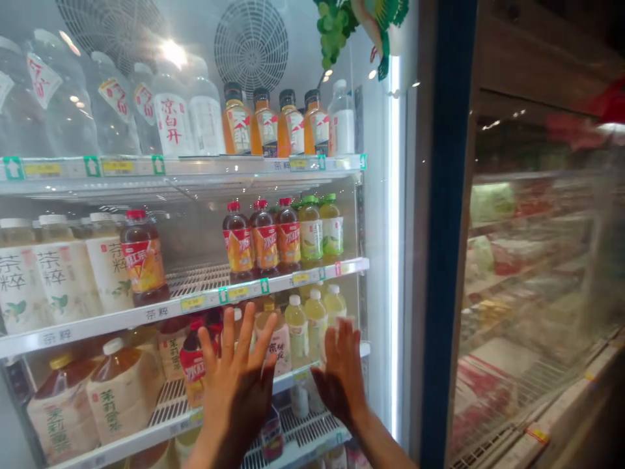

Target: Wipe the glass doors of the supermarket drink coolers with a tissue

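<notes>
A tall drinks fridge [445,260] fills most of the view, and light spots across it suggest a glass front between the person and the bottles, though whether the hands touch it I cannot tell. Inside, the top shelf [195,165], middle shelf [122,318] and lower shelf [131,438] all carry drinks. In front of the lower part are two raised hands, holding nothing: the left hand [239,378] has its fingers fanned wide, while the right hand [344,378] has its fingers upright and closer together, thumb held away. The handling looks barely begun, since every bottle in view stands on a shelf. Big tea bottles [122,391] sit to the left on the lower shelf. Nearest to the hands, beyond them on that shelf, stand pale yellow bottles [295,329] and a red-labelled bottle [191,361] partly covered by the left hand. Above, one red-capped bottle [142,257] stands apart from its row. Small price tags [193,303] line the shelf edges.
</notes>
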`<state>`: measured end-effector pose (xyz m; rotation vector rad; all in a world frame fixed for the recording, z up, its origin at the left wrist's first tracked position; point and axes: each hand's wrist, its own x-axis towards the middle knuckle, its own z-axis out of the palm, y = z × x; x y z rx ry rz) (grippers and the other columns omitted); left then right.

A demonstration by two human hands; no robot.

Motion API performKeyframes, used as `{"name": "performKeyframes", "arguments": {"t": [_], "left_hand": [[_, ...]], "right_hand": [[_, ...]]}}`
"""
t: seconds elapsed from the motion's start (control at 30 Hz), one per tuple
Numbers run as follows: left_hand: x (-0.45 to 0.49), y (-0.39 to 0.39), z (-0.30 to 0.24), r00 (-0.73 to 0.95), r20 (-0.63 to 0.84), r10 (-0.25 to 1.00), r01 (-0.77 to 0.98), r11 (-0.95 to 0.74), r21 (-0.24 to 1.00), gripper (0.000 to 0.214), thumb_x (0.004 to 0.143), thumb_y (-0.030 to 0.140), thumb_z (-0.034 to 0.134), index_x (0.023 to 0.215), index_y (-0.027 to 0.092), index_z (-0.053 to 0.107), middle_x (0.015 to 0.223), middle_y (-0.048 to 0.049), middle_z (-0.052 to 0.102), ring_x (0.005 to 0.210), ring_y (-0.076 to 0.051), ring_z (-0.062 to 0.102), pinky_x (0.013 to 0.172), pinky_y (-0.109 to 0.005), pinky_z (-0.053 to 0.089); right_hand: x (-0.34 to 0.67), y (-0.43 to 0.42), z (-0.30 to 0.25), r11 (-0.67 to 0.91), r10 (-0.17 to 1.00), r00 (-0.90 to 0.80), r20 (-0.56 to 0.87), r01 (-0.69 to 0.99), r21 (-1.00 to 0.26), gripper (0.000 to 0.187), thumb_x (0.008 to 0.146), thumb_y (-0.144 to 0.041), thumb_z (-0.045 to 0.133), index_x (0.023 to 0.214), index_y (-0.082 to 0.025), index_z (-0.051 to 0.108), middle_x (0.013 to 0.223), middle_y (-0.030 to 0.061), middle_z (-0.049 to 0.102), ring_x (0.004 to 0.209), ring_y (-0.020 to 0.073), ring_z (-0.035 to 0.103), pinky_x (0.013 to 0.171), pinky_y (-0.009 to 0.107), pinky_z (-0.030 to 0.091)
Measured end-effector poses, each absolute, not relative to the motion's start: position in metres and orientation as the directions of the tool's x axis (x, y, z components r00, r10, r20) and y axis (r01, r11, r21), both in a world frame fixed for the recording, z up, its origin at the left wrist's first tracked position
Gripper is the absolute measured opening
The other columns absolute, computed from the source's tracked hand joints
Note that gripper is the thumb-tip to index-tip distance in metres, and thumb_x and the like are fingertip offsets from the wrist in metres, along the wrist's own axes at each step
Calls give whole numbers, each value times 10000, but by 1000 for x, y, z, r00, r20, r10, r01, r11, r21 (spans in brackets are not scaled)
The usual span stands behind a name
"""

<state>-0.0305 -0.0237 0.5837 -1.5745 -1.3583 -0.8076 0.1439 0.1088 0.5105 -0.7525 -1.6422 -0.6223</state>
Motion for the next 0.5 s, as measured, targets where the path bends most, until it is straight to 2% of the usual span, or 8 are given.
{"name": "performKeyframes", "arguments": {"t": [0.17,0.37,0.5], "left_hand": [[7,-8,576,228,880,416,973,-65,-222,606,950,412,623,1527,359,445,1647,-9,375,1611,-213,50,1305,-546,-76],[36,4,572,301,846,441,951,-78,-298,571,951,391,617,1504,333,486,1630,-5,413,1612,-218,55,1314,-537,-54],[39,6,564,340,820,460,936,-84,-341,597,943,368,629,1516,324,467,1625,1,423,1611,-217,78,1320,-530,-34]], "right_hand": [[190,142,525,662,190,-42,981,743,-97,790,1041,-459,322,1649,-128,-59,1729,168,-75,1595,382,-46,1213,744,180],[216,151,475,670,253,-95,963,735,-103,781,1051,-452,342,1651,-106,-20,1723,191,-82,1596,377,-60,1228,728,154],[233,166,473,644,259,-30,966,750,-149,788,1054,-495,292,1646,-110,-57,1725,184,-92,1592,389,-84,1208,768,116]]}}
